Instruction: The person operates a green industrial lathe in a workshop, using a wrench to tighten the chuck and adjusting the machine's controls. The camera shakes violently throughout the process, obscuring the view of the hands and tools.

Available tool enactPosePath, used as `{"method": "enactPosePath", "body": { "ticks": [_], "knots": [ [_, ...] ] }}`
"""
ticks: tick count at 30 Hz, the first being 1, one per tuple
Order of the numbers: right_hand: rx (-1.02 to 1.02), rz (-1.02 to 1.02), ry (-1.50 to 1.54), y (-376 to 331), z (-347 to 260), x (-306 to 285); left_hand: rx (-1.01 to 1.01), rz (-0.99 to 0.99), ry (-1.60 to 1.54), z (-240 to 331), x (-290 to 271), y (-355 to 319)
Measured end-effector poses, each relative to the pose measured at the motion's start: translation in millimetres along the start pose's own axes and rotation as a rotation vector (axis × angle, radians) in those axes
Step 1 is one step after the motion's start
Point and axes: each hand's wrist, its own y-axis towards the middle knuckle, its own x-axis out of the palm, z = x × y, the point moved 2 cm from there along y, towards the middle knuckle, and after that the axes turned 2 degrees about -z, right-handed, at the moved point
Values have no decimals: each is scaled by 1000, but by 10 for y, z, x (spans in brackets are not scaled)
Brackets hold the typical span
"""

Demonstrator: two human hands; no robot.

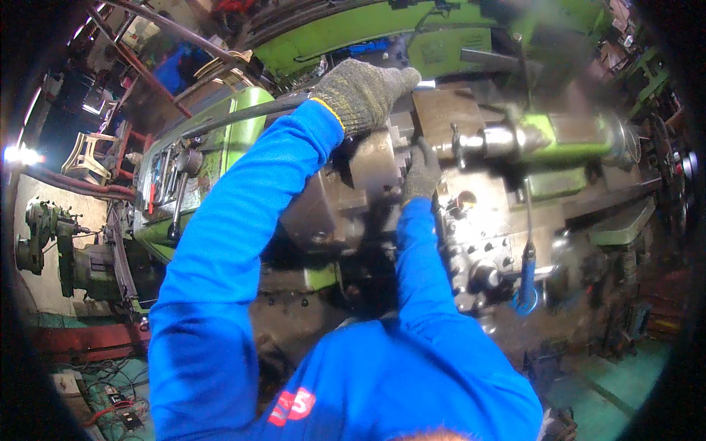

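A large green and bare-metal lathe spans the space before me, its stepped metal chuck in the middle. My left hand, in a grey knitted glove with a yellow cuff edge, reaches over the top of the chuck. Its fingers are curled together toward the right, and what they hold is hidden. A long dark bar runs from the left up to that wrist; whether the hand touches it I cannot tell. My right hand, also gloved, is closed against the chuck's right face, beside the jaws. Its grip is partly hidden.
To the right are the green tailstock with its shiny quill, and the carriage under bright glare. A blue-handled tool hangs near the carriage. Hand tools lie on the green headstock. Cables cover floor at lower left.
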Motion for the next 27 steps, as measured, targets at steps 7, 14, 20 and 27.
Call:
{"method": "enactPosePath", "body": {
  "ticks": [7,14,20,27],
  "knots": [
    [94,-37,37,-2,-34,1,365,334,-220,199,-61,-372],
    [145,-84,154,-34,45,22,205,178,-504,92,-140,-763],
    [31,-45,80,-59,-33,-29,-774,242,-643,-34,59,-391],
    [-42,-8,-78,-249,-175,-42,-494,-161,-758,-559,374,-430]
  ]
}}
